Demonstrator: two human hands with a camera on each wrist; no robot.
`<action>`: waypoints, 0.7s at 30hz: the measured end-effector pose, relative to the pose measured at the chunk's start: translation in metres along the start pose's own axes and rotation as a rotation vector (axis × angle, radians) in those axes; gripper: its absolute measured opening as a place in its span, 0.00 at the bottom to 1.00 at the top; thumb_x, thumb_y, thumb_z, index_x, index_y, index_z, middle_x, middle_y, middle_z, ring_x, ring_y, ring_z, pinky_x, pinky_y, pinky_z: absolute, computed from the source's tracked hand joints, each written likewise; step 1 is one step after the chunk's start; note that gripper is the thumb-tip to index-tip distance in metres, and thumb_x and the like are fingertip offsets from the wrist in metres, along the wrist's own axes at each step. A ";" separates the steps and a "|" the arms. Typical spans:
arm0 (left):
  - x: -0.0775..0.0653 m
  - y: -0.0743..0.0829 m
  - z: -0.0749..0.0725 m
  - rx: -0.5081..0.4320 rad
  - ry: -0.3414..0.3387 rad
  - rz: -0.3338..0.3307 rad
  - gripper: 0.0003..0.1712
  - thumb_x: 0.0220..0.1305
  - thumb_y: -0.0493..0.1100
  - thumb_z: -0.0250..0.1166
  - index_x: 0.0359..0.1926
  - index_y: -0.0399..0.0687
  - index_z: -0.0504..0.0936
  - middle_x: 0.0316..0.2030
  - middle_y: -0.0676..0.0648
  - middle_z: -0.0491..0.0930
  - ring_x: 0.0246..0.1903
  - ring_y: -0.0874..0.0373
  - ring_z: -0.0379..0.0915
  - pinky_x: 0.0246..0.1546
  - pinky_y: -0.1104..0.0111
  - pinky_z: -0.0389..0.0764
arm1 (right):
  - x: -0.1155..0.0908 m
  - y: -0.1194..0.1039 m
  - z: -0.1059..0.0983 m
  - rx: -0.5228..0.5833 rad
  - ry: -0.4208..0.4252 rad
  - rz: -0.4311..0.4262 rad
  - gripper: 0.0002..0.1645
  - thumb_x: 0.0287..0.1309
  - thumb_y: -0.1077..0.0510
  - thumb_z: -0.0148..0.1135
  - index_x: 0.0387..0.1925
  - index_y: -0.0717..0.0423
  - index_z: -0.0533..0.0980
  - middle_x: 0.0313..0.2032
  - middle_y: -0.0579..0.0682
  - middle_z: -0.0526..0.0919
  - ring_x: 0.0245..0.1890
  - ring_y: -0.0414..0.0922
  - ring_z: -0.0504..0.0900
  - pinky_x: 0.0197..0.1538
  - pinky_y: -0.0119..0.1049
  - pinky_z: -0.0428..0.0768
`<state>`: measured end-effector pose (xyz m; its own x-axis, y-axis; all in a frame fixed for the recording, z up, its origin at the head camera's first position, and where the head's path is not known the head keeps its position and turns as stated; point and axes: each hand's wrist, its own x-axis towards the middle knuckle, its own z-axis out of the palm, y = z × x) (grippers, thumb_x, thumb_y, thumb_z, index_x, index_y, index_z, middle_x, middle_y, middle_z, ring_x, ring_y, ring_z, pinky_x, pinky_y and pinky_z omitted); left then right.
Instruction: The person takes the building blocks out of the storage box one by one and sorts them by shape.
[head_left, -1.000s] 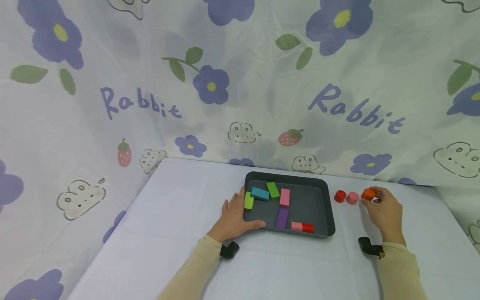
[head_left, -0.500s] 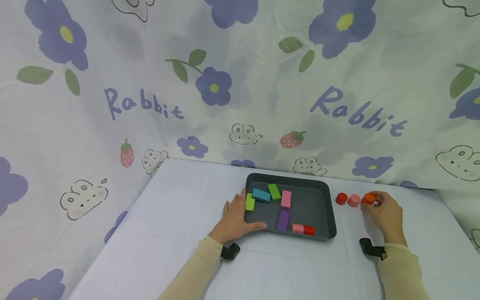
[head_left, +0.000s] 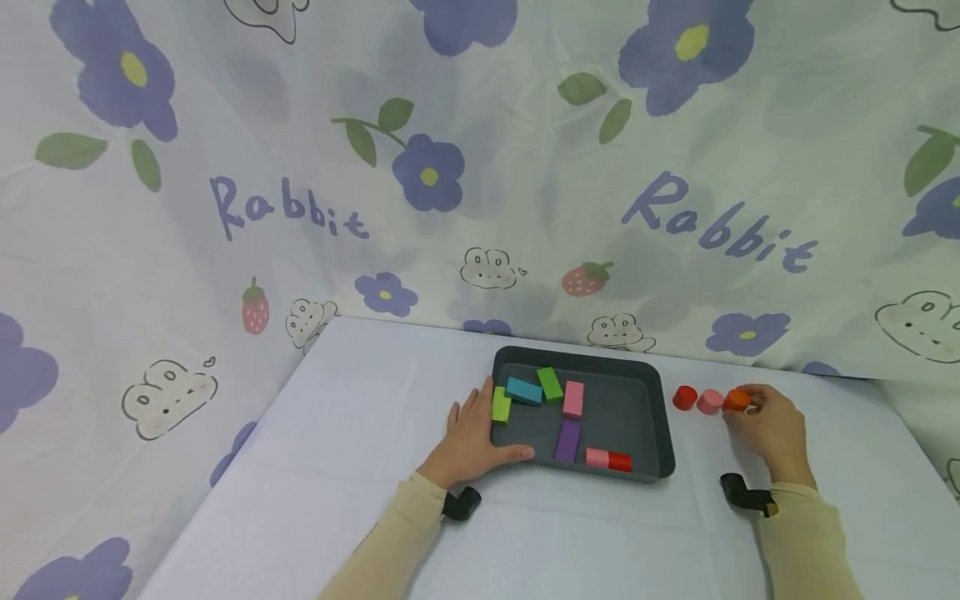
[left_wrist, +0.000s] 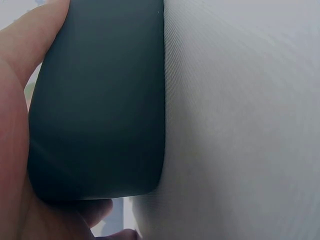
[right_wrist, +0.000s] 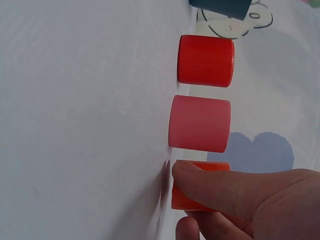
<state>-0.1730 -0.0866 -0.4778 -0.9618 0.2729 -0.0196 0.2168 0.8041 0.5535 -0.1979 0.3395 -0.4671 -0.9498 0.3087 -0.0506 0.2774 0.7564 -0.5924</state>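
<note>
My left hand [head_left: 472,442] rests at the near left corner of a dark grey tray [head_left: 660,433], fingers straight along its left side and thumb lying over the front rim. In the left wrist view the tray's outer wall [left_wrist: 100,100] fills the space beside the hand. Right of the tray, my right hand [head_left: 772,425] pinches an orange cylinder block [head_left: 736,401] between thumb and fingers, low over the table. Beside it, a pink cylinder block [right_wrist: 200,123] and a red cylinder block [right_wrist: 206,60] stand upright in a row, a narrow gap separating pink from orange.
Inside the tray lie a blue block [head_left: 523,391], two green blocks, a pink block [head_left: 573,400], a purple block [head_left: 567,441], and a pink cylinder [head_left: 597,457] end to end with a red one [head_left: 620,462]. A patterned curtain [head_left: 480,167] hangs behind the white table [head_left: 600,542].
My right hand has lowered the orange cylinder and brought it closer to the pink one, in line with the row. The left hand stays at the tray corner. The head view has shifted slightly.
</note>
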 end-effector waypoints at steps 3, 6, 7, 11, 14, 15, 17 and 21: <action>0.000 0.000 0.000 0.000 0.001 0.000 0.74 0.37 0.83 0.55 0.72 0.46 0.34 0.72 0.47 0.44 0.70 0.47 0.39 0.65 0.45 0.37 | -0.001 0.001 -0.001 -0.003 -0.010 -0.024 0.30 0.52 0.58 0.62 0.54 0.71 0.67 0.46 0.71 0.74 0.40 0.61 0.68 0.38 0.49 0.67; 0.000 0.000 0.000 0.001 0.001 -0.002 0.74 0.37 0.83 0.55 0.72 0.46 0.34 0.72 0.47 0.44 0.70 0.47 0.39 0.65 0.45 0.37 | -0.001 0.001 -0.001 -0.001 -0.012 -0.042 0.30 0.51 0.59 0.63 0.53 0.71 0.67 0.45 0.70 0.75 0.39 0.60 0.69 0.35 0.45 0.66; 0.000 0.000 0.000 0.001 0.001 -0.002 0.74 0.37 0.83 0.55 0.72 0.46 0.33 0.72 0.47 0.44 0.70 0.47 0.39 0.65 0.45 0.37 | -0.001 0.002 0.000 -0.001 -0.011 -0.044 0.30 0.51 0.59 0.63 0.53 0.71 0.67 0.44 0.70 0.75 0.39 0.59 0.69 0.34 0.43 0.66; 0.000 -0.001 0.001 0.002 0.005 0.001 0.74 0.36 0.84 0.55 0.72 0.45 0.33 0.72 0.47 0.44 0.70 0.47 0.39 0.65 0.45 0.37 | 0.000 0.003 0.001 0.003 -0.012 -0.039 0.29 0.51 0.59 0.63 0.53 0.71 0.67 0.45 0.69 0.76 0.39 0.59 0.69 0.35 0.43 0.66; 0.000 -0.002 0.001 0.005 0.006 0.004 0.74 0.36 0.84 0.54 0.72 0.45 0.34 0.72 0.47 0.44 0.70 0.47 0.39 0.65 0.45 0.37 | 0.001 0.003 0.001 0.009 -0.017 -0.022 0.30 0.51 0.60 0.64 0.54 0.71 0.67 0.46 0.70 0.75 0.41 0.60 0.68 0.37 0.47 0.67; 0.000 -0.002 0.001 0.006 0.007 0.004 0.74 0.36 0.84 0.54 0.72 0.46 0.34 0.72 0.47 0.44 0.70 0.47 0.39 0.65 0.45 0.37 | 0.001 0.004 0.001 0.012 -0.019 -0.016 0.30 0.51 0.60 0.64 0.54 0.71 0.66 0.47 0.70 0.74 0.41 0.60 0.68 0.38 0.48 0.68; 0.000 -0.003 0.002 0.005 0.008 0.007 0.74 0.36 0.84 0.54 0.72 0.46 0.34 0.72 0.47 0.44 0.70 0.47 0.39 0.65 0.44 0.38 | 0.002 0.004 0.001 0.014 -0.023 -0.004 0.32 0.51 0.60 0.64 0.55 0.71 0.66 0.48 0.71 0.73 0.43 0.61 0.67 0.40 0.51 0.68; 0.000 -0.002 0.002 0.001 0.008 0.011 0.74 0.36 0.84 0.54 0.72 0.46 0.33 0.72 0.48 0.43 0.70 0.47 0.39 0.65 0.45 0.37 | 0.002 0.004 0.002 0.013 -0.029 0.013 0.34 0.51 0.60 0.64 0.58 0.69 0.65 0.51 0.71 0.72 0.45 0.62 0.66 0.43 0.54 0.68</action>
<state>-0.1737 -0.0874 -0.4806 -0.9608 0.2772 -0.0069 0.2273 0.8016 0.5529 -0.1994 0.3419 -0.4709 -0.9499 0.3016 -0.0817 0.2882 0.7447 -0.6020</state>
